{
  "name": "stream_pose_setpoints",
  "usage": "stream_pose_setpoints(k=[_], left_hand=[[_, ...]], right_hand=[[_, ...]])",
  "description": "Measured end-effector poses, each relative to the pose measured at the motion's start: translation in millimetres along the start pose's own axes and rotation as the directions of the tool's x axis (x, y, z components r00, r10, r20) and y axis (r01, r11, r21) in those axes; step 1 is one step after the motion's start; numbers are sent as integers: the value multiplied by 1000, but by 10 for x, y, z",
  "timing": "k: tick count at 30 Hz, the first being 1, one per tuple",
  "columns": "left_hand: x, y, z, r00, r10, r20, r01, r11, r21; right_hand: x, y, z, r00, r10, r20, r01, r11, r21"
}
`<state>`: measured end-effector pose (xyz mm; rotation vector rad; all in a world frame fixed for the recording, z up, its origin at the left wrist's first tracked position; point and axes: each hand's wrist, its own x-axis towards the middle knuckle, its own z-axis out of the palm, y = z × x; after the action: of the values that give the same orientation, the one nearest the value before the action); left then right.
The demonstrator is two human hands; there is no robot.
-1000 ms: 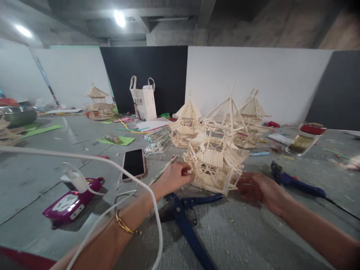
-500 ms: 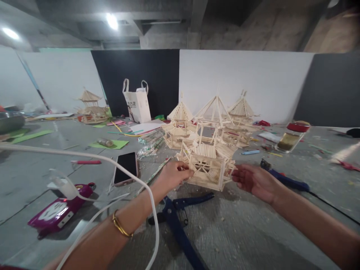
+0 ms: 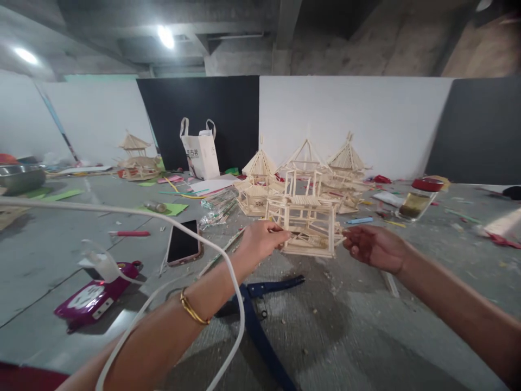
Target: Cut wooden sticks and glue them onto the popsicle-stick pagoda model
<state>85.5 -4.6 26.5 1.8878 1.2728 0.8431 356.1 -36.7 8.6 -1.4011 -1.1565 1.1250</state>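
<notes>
A pavilion model of thin pale wooden sticks, with an open-frame top, is between my two hands, its base seemingly tilted up off the table. My left hand pinches its left lower side between thumb and fingers. On the opposite side my right hand has its curled fingers closed at the corner by the right post; the fingertips are partly hidden. Blue-handled cutters lie just below the model. Behind it stand a stick pavilion with a pointed roof and another similar pavilion.
A white cable loops across my left forearm. To the left are a phone, a purple power strip and a red pen. A glass jar with a red lid stands at right. A paper bag is at the back.
The model has turned and tipped, its base rising away from me, with both hands moving along. The blue corded tool by my right hand is no longer visible; a pale stick shows there.
</notes>
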Motion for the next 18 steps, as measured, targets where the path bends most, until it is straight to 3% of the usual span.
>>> stream_pose_setpoints(k=[3, 6, 9, 12, 15, 18], left_hand=[[33, 40, 46, 999, -8, -35, 7, 1000, -26], [59, 77, 66, 998, -23, -63, 21, 999, -46], [72, 97, 68, 998, -25, -65, 21, 998, -57], [79, 91, 71, 997, -18, -78, 14, 998, -57], [84, 66, 81, 996, -11, -90, 7, 999, -47], [81, 32, 89, 995, 3, -100, -6, 1000, -31]], right_hand=[[-27, 167, -16, 995, -95, -34, 88, 984, -158], [-162, 401, 50, 970, -234, -62, 193, 903, -384], [-319, 575, 199, 901, -429, 70, 379, 696, -610], [-323, 656, 394, 815, -505, 284, 537, 475, -697], [-133, 693, 585, 783, -500, 369, 570, 341, -748], [76, 700, 732, 781, -518, 349, 535, 268, -801]])
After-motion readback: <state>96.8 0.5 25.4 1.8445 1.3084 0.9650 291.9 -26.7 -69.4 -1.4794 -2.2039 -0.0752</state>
